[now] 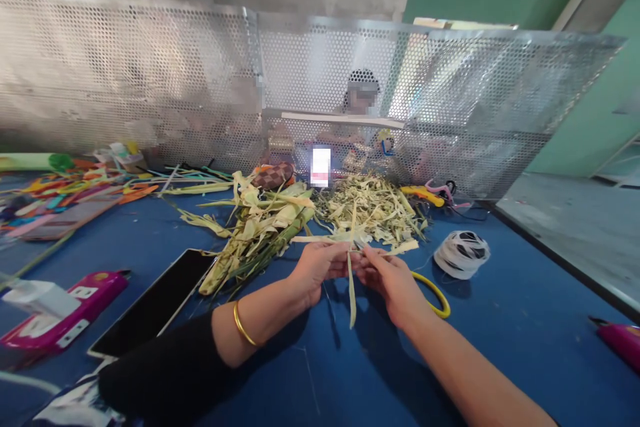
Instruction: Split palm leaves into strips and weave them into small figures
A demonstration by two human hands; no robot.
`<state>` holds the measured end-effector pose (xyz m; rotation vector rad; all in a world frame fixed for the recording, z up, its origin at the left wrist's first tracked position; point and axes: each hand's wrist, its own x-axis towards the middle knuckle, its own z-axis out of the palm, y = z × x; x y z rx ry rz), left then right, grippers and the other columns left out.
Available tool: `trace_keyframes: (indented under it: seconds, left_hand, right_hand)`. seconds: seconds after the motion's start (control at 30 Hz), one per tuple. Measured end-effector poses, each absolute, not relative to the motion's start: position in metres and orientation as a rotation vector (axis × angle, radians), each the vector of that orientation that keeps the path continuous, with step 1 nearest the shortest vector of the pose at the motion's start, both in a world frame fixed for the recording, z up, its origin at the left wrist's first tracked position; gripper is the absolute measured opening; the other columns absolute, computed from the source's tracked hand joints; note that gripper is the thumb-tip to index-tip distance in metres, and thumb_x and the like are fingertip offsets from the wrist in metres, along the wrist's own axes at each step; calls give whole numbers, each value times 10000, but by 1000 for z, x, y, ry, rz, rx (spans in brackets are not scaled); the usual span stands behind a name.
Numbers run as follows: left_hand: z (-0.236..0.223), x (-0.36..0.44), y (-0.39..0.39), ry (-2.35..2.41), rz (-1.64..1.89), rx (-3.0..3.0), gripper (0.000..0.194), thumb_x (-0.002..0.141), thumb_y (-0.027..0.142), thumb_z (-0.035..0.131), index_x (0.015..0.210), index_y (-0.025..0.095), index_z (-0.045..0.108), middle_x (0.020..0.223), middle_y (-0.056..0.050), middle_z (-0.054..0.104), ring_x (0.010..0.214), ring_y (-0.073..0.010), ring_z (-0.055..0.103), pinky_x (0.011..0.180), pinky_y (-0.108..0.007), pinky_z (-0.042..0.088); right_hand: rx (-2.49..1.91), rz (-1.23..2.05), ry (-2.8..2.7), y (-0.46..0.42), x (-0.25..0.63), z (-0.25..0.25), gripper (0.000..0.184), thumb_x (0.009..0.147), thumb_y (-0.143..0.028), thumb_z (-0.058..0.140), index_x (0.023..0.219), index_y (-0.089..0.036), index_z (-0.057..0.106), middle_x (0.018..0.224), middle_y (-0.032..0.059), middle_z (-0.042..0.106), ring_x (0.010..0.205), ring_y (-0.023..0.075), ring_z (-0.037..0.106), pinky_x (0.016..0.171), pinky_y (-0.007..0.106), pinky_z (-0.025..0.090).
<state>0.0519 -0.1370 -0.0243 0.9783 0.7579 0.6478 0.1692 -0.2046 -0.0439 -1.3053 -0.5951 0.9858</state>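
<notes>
Both my hands meet over the blue table (500,333) and pinch pale palm-leaf strips (352,293). My left hand (320,267), with a gold bangle on its wrist, grips the strips from the left. My right hand (387,277) grips them from the right. One strip hangs down between the hands, others stick out sideways above them. A bundle of green-yellow palm leaves (255,233) lies just beyond my left hand. A heap of cut leaf scraps (373,210) lies beyond my right hand.
A white tape roll (461,253) and yellow-handled scissors (435,293) lie to the right. A dark phone (155,303) and a pink tool (65,313) lie to the left. A perforated metal screen (175,80) closes the far edge; a person sits behind it.
</notes>
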Motion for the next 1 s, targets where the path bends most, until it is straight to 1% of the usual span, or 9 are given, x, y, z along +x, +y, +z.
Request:
trace_keyframes:
  seconds: [0.1, 0.2, 0.3, 0.5, 0.7, 0.8, 0.87, 0.93, 1.0]
  left_hand:
    - [-27, 53, -139, 784, 638, 1013, 122, 704, 221, 703, 732, 103, 685, 669, -75, 701, 581, -129, 633, 612, -238, 487]
    - [-30, 56, -140, 799, 667, 1025, 66, 683, 163, 705, 670, 107, 673, 590, -41, 670, 547, -116, 612, 595, -232, 482]
    - [-30, 59, -142, 805, 687, 1029, 78, 689, 137, 687, 623, 108, 659, 557, -31, 655, 526, -115, 607, 597, -239, 489]
    - [-27, 57, -143, 879, 728, 1025, 89, 707, 121, 665, 619, 121, 649, 544, -27, 655, 526, -127, 621, 569, -236, 478]
    - [-28, 57, -141, 893, 737, 1047, 79, 721, 138, 658, 644, 124, 653, 560, -36, 671, 536, -129, 629, 580, -239, 480]
    - [-27, 57, -141, 901, 741, 1036, 59, 735, 135, 645, 678, 123, 657, 578, -39, 680, 547, -131, 637, 581, -239, 483]
    - [-26, 56, -141, 917, 748, 1015, 55, 749, 143, 636, 704, 119, 658, 603, -48, 690, 558, -135, 645, 591, -245, 489]
    - [-25, 55, -140, 920, 759, 994, 64, 765, 159, 626, 736, 115, 660, 649, -65, 706, 587, -143, 658, 621, -256, 499]
    - [-24, 54, -139, 891, 762, 983, 94, 781, 188, 613, 769, 111, 664, 721, -87, 722, 637, -155, 675, 664, -268, 505]
  right_hand:
    - [-1239, 951, -535, -203, 172, -44, 352, 527, -444, 798, 655, -165, 625, 537, -12, 610, 481, 112, 544, 499, 234, 441]
    - [-1238, 836, -583, -202, 172, -47, 342, 519, -439, 799, 609, -156, 631, 507, -19, 597, 450, 104, 539, 483, 229, 448]
    - [-1218, 732, -590, -200, 172, -50, 329, 522, -435, 795, 581, -153, 636, 482, -27, 583, 416, 91, 518, 453, 220, 432]
    - [-1211, 720, -518, -198, 182, -45, 350, 499, -433, 814, 633, -138, 680, 519, -10, 616, 438, 91, 528, 454, 219, 438]
    - [-1096, 651, -388, -196, 207, -42, 337, 463, -372, 833, 630, -136, 660, 495, -32, 574, 428, 68, 489, 416, 195, 400]
    - [-1038, 574, -368, -194, 219, -40, 324, 493, -367, 816, 644, -144, 635, 523, -41, 573, 452, 65, 504, 442, 191, 410]
    - [-1022, 459, -323, -194, 224, -37, 314, 536, -385, 789, 660, -161, 608, 539, -46, 576, 474, 75, 524, 465, 199, 422]
    - [-1040, 350, -299, -196, 224, -34, 310, 578, -417, 758, 659, -179, 577, 533, -54, 566, 482, 85, 529, 475, 205, 419]
    - [-1125, 330, -396, -198, 218, -33, 305, 622, -452, 721, 659, -187, 574, 523, -53, 555, 485, 95, 521, 485, 215, 411]
